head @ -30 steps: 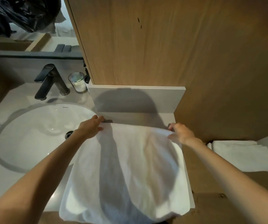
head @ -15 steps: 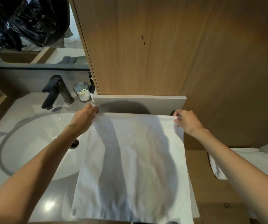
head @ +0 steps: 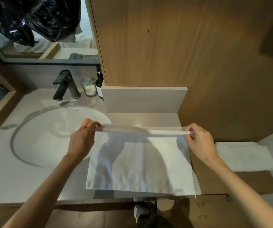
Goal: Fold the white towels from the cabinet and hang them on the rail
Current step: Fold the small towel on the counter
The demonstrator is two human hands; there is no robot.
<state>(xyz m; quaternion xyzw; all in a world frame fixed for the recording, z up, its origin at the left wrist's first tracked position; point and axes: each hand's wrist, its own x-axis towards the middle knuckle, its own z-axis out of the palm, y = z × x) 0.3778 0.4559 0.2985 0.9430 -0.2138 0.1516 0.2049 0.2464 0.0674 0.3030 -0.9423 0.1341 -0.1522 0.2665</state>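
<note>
A white towel (head: 140,163) lies spread on the pale counter (head: 25,181) to the right of the sink, its near edge at the counter's front. My left hand (head: 83,137) pinches the towel's far left corner and my right hand (head: 200,140) pinches the far right corner. Between them the far edge is lifted a little off the counter and stretched taut. A second white towel (head: 244,155), folded, rests on a wooden surface at the right. No rail is in view.
A round white sink (head: 50,134) takes up the counter's left, with a black tap (head: 63,84), a glass (head: 88,86) and a dark pump bottle (head: 99,84) behind it. A wooden cabinet wall (head: 173,46) rises behind the counter. My shoe (head: 140,211) shows on the floor below.
Both hands have drawn the towel's far edge back toward me and raised it, so the towel covers less of the counter's back. The view has tilted up and back.
</note>
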